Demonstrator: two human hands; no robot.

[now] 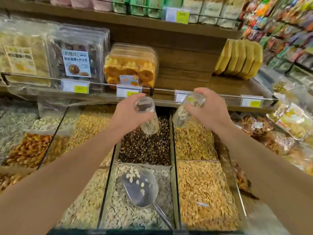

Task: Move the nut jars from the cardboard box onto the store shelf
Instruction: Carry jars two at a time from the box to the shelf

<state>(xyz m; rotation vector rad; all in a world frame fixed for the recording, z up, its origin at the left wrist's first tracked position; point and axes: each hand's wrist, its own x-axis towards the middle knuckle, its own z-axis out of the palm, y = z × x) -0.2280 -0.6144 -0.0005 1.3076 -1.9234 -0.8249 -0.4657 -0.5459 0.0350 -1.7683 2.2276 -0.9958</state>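
Nut jars are already in your grip, one in each fist, both held tilted above the bulk seed bins (145, 146) and just short of the shelf rail (162, 89). Your left hand (126, 112) wraps around the upper part of a clear jar (147, 116), its lid end pointing at the shelf and its base hanging down over the dark seeds. Your right hand (205, 109) curls round the second jar (186, 112) in the same way, its base tipped inward toward the first.

These look like thin, smooth, clear plastic, light for their size, so they will likely slip if your palms are loose and dent if you squeeze hard. Hold them round the middle of the body, not by the lid, and turn each upright before it goes down. Aim for the bare wooden shelf (194, 82) between the orange pastry box (131, 65) and the yellow packets (238, 58), lifting the bases over the rail
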